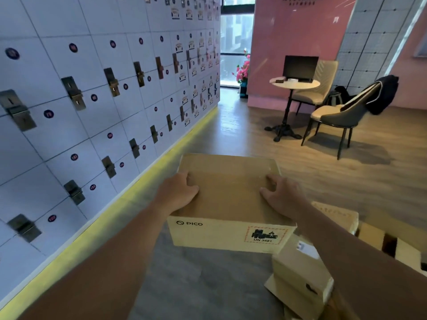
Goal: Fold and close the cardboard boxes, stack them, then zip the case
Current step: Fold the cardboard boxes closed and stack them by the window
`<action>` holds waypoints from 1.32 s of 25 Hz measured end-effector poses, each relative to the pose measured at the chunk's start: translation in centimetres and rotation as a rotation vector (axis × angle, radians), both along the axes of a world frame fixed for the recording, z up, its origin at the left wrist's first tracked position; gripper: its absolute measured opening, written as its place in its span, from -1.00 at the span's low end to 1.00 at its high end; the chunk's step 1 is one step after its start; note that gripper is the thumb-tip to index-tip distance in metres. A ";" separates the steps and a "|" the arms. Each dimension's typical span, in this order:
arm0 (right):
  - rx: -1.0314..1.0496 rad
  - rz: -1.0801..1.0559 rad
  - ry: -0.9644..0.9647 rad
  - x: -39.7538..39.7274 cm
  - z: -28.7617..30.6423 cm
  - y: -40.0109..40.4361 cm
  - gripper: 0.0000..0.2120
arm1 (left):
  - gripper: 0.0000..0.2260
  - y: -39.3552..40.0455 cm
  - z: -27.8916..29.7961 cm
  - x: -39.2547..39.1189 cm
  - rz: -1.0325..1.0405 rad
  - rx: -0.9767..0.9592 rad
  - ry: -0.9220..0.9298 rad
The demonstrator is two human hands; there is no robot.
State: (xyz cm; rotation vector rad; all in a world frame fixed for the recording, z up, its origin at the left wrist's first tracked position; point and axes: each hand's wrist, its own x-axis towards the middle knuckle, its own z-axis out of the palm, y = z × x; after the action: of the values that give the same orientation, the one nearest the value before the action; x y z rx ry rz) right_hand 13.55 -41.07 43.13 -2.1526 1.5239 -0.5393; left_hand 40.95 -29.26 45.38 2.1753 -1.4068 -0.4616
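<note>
Both hands on closed tan cardboard PICO box (231,204): left hand (178,192) and right hand (280,192) lie mid-lid, fingers lightly curled, pressing. Box long axis runs away from you; smaller tan cardboard box (300,278) lies near-right, nearer your right hand.

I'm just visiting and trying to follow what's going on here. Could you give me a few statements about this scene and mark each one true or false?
1. Both hands rest on top of the PICO cardboard box. True: the left hand and the right hand lie on its lid.
2. The box in the hands has its top flaps standing open. False: its top is closed flat.
3. A smaller cardboard box lies lower right of the big one. True.
4. The wall of lockers is on the person's right. False: it runs along the left.
5. A dark garment hangs over a chair. True.
</note>
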 end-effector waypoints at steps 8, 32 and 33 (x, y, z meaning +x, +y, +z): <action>0.000 0.000 0.066 12.0 0.9 -21.7 -0.42 | -0.82 -22.5 -0.6 12.3 -0.037 -0.007 -0.033; -0.065 0.006 0.176 34.7 1.7 -97.5 -0.51 | -0.85 -98.4 -1.0 35.4 -0.065 -0.037 -0.128; -0.068 0.011 0.176 36.1 1.1 -101.0 -0.55 | -0.85 -101.9 -1.6 37.0 -0.063 -0.038 -0.133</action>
State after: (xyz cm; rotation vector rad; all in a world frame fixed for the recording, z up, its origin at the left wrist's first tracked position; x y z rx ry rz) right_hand 49.67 -142.05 44.26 -2.3112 1.6056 -0.4121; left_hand 77.90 -131.18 43.78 2.1707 -1.5463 -0.3146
